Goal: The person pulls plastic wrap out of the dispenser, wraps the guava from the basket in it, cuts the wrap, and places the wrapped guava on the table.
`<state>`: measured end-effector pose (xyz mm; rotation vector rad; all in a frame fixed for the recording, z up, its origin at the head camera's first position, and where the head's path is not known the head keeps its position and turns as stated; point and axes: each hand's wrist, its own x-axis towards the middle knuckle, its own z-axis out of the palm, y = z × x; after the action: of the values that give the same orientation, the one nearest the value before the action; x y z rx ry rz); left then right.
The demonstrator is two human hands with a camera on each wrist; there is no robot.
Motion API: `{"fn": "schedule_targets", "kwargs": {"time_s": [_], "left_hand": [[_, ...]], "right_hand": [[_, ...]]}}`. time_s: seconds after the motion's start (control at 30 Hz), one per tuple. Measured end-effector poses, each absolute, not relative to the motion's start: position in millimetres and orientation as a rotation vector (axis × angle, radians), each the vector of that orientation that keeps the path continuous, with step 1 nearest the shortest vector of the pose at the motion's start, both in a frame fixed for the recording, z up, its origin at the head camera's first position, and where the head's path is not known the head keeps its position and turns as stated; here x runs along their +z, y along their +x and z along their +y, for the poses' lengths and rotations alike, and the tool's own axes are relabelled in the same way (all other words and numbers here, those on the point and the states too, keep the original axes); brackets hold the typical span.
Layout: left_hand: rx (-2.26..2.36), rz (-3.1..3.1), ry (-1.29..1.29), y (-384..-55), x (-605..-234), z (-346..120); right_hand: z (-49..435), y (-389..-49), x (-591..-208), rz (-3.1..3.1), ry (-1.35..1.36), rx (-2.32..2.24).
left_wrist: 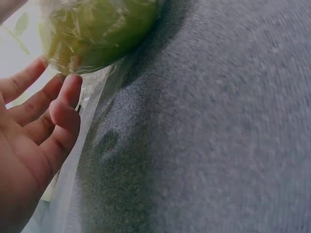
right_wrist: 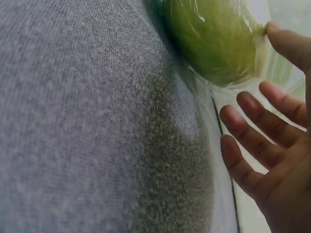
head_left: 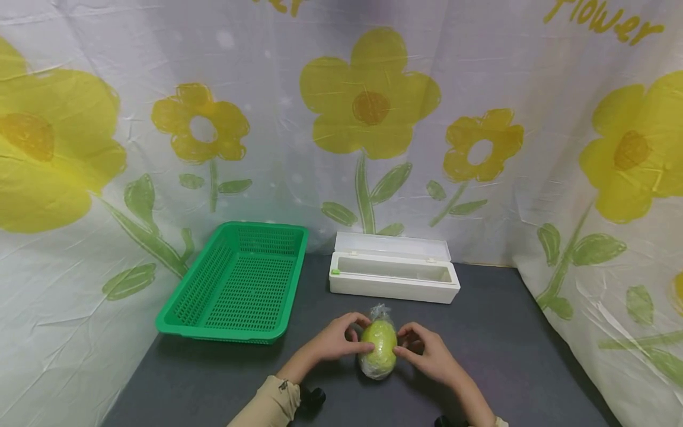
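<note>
An oval yellow-green fruit (head_left: 380, 344) wrapped in clear plastic film sits on the dark tabletop between both hands; the film bunches into a crumpled tuft at its far end. From the left, my left hand (head_left: 341, 338) reaches it with the thumb on its side and the fingers loosely bent. In the left wrist view the fingertips (left_wrist: 72, 82) are right at the film. My right hand (head_left: 429, 356) is at the opposite side, its thumb at the wrapped surface. The right wrist view shows its other fingers (right_wrist: 250, 104) spread apart from the fruit (right_wrist: 218, 39).
A green perforated basket (head_left: 290, 296) stands at the back left. Behind the fruit is a long white box (head_left: 395, 289) with its lid raised and a small green slider at its left end. Flower-printed curtains (head_left: 288, 190) enclose the back and sides of the table.
</note>
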<state>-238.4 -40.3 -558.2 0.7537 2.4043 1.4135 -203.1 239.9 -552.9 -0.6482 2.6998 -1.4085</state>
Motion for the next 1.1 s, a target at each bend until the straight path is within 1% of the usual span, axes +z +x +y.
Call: {"fn": "schedule_targets", "kwargs": {"time_s": [0.13, 0.33, 0.67, 0.87, 1.1], "left_hand": [[1.456, 2.34, 0.657, -241.4, -559.2, -41.1], [1.362, 2.316, 0.578, -245.5, -559.8, -38.8], [1.402, 2.209, 0.758, -255.2, -560.5, -38.6], [1.463, 2.174, 0.839, -256.6, -564.1, -41.4], [1.539, 2.161, 0.912, -256.1, -568.5, -42.3]], "right_hand": [[240.7, -208.7, -556.1, 2.629, -0.566, -1.455], [246.6, -220.0, -558.0, 2.44, -0.599, -1.5], [246.4, -232.3, -551.6, 2.312, -0.696, -1.421], [243.4, -231.9, -552.5, 2.343, -0.793, -1.472], [239.9, -230.3, -552.2, 2.385, -0.832, -1.523]]}}
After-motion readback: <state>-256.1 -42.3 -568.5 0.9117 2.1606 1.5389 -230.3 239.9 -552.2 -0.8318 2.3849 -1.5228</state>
